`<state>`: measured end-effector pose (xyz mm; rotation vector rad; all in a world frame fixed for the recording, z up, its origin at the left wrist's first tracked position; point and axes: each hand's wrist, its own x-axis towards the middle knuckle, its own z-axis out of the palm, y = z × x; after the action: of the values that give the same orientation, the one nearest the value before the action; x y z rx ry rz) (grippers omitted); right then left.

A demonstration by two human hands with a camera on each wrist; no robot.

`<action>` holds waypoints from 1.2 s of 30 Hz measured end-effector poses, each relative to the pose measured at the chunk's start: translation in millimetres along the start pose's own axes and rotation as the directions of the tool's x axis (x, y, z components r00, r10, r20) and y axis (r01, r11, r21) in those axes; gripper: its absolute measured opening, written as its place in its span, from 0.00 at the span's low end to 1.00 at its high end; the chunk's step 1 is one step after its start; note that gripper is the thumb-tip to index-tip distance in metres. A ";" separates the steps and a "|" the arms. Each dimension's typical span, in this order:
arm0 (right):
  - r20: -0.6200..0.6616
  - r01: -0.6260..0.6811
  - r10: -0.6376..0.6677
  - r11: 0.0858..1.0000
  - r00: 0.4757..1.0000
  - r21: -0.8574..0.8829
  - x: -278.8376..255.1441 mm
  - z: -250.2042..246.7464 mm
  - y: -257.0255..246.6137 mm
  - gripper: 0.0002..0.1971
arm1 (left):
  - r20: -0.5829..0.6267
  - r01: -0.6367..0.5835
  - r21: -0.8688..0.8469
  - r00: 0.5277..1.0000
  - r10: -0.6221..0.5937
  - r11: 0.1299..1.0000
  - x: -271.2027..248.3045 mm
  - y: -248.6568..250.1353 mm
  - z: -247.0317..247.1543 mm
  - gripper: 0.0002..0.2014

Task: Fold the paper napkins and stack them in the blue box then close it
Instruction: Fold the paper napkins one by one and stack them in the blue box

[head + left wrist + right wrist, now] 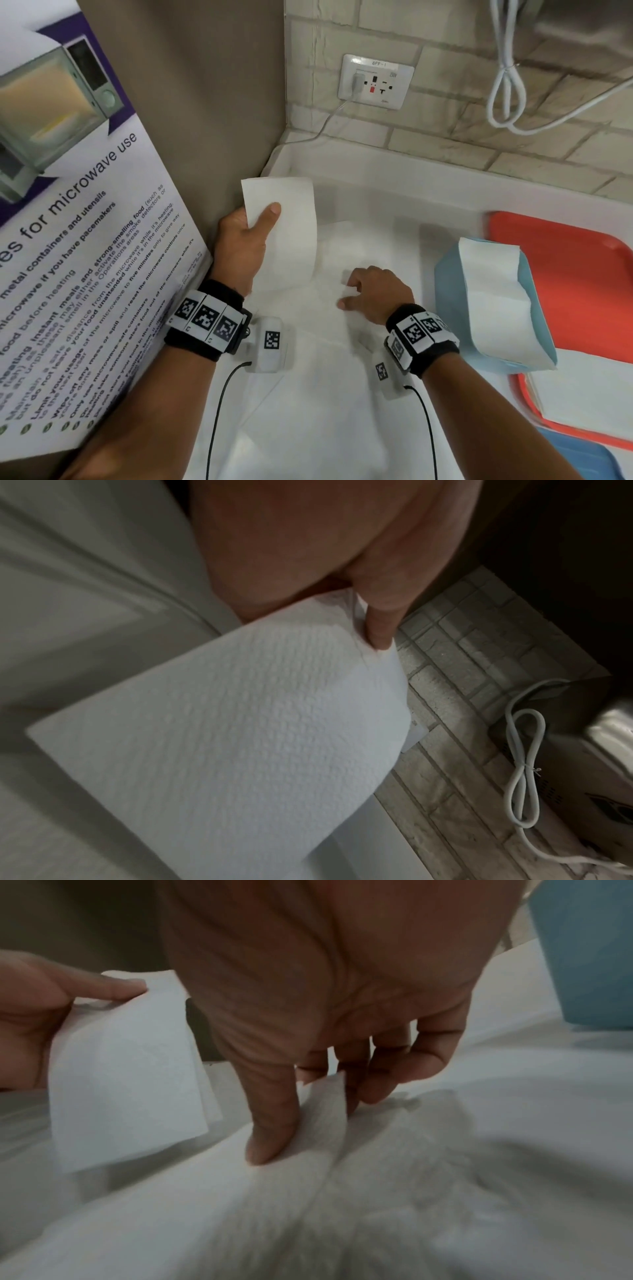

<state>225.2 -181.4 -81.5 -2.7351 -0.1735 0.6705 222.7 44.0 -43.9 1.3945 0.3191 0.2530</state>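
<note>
My left hand point(251, 226) pinches a white folded napkin point(289, 233) by its upper left edge and holds it raised above the counter; the same napkin point(240, 737) fills the left wrist view, thumb point(380, 626) on it. My right hand point(363, 294) pinches the edge of another white napkin point(329, 267) lying on the counter; in the right wrist view its thumb point(270, 1131) and fingers grip a raised fold point(329, 1104). The light blue box point(455, 308) stands open at the right with a folded napkin point(493, 294) sticking out of it.
A red tray point(582, 274) lies behind and under the box, with white paper point(582, 387) on it. A microwave poster point(68, 240) leans at the left. The tiled wall carries a socket point(375, 80) and a looped white cable point(507, 89). A blue lid point(582, 455) shows at the bottom right.
</note>
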 end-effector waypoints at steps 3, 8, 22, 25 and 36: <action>-0.082 0.008 0.010 0.974 0.997 0.228 0.5 -5.8 8.0 0.14 | -0.008 -0.006 0.005 1.000 0.006 1.000 2.3 0.4 -2.9 0.06; -0.244 0.143 0.056 0.675 0.968 0.724 -9.9 -23.1 12.9 0.09 | -0.019 -0.028 0.020 0.999 0.029 0.999 3.0 2.0 -4.6 0.06; -0.666 0.310 -0.029 0.899 0.746 0.308 -29.1 -70.8 12.4 0.11 | -0.001 -0.097 0.120 0.995 0.097 0.988 6.1 13.6 -2.7 0.04; -0.699 0.455 -0.027 0.778 0.715 0.434 -40.2 -92.5 2.3 0.03 | 0.000 -0.099 0.099 0.995 0.099 0.990 5.2 15.6 -1.8 0.04; -0.002 0.425 -0.531 0.676 0.847 0.602 -96.4 -141.7 -40.4 0.07 | 0.128 -0.042 0.155 0.992 0.022 0.987 2.2 20.7 6.6 0.05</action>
<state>204.8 -200.9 92.4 -1.9085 -0.6025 0.6636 227.4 42.1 -22.7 1.5657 0.2160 0.1682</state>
